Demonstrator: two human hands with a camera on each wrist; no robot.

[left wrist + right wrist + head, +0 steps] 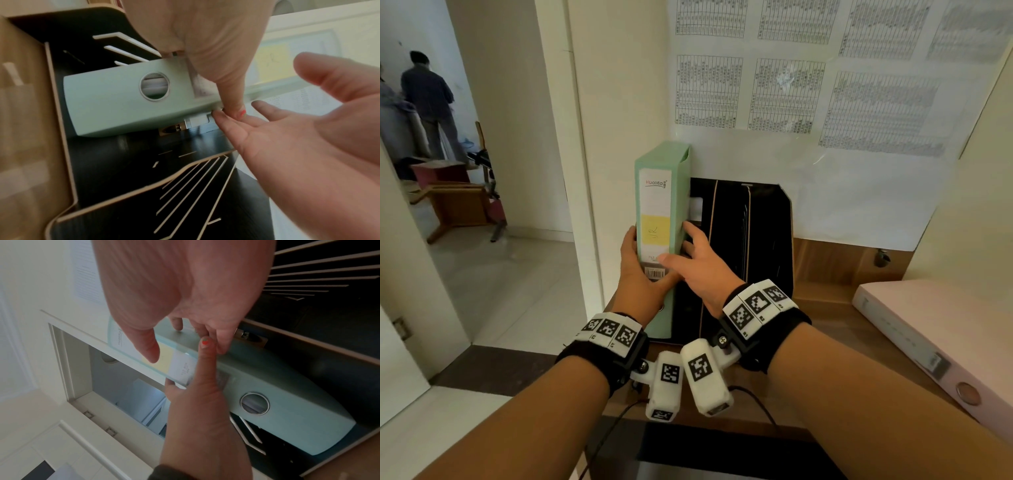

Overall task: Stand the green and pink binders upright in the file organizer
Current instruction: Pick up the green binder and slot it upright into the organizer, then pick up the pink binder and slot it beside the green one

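Observation:
The green binder (657,198) stands upright, its lower end inside the leftmost slot of the black file organizer (756,233) against the wall. My left hand (637,263) grips it low down, thumb (236,107) across the spine and fingers behind the left cover. On the other side, my right hand (688,246) lies loosely with straight fingers (216,340) touching the right cover; its thumb hovers over the spine. The wrist views are motion-blurred. The pink binder (928,342) lies flat on the desk at the right, untouched.
The organizer's other slots (732,222) hold nothing that shows. The wooden desk (825,291) ends just left of the organizer, beside a white door frame (585,171). Printed sheets (791,96) cover the wall. Through the doorway at the left stand a person (428,99) and a wooden chair (458,205).

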